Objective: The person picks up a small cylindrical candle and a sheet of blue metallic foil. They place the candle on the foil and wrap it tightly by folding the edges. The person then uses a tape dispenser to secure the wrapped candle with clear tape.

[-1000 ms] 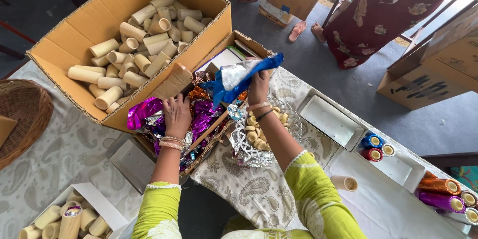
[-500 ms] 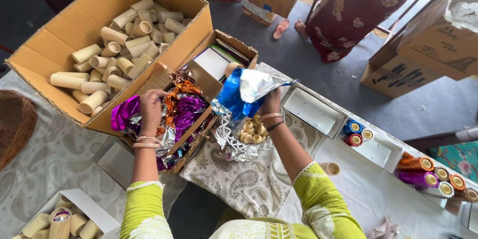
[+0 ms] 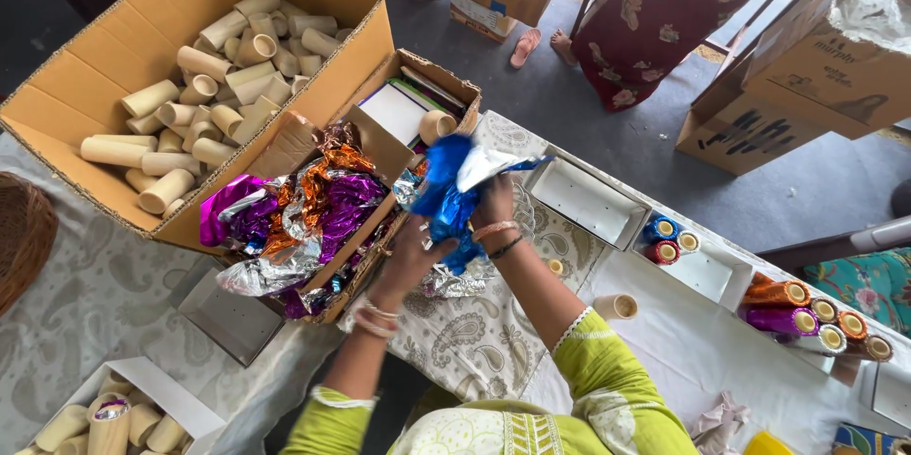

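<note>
Both hands now meet over the worktop (image 3: 114, 294) on one sheet of blue foil (image 3: 446, 191). A second ago the left hand (image 3: 410, 256) was down among the loose foils in the small carton (image 3: 285, 227) — it has since come out and crossed to the right. The right hand (image 3: 493, 204) held the blue foil raised throughout and has it pinched at the upper edge, fingers closed on it. The left hand is under the sheet's lower folds, touching it; whether its fingers are closed on the foil I cannot tell, as the sheet covers them.

The blue foil hangs crumpled between the hands, just above a silver foil (image 3: 455, 277) lying on the patterned cloth, and right beside the small carton. My reading: picking from the carton is over for now, and work on the blue sheet has passed to two hands.

Noted nearby — a large carton of bare card tubes (image 3: 204, 85), and wrapped tubes (image 3: 807, 308) in white trays at the right.
</note>
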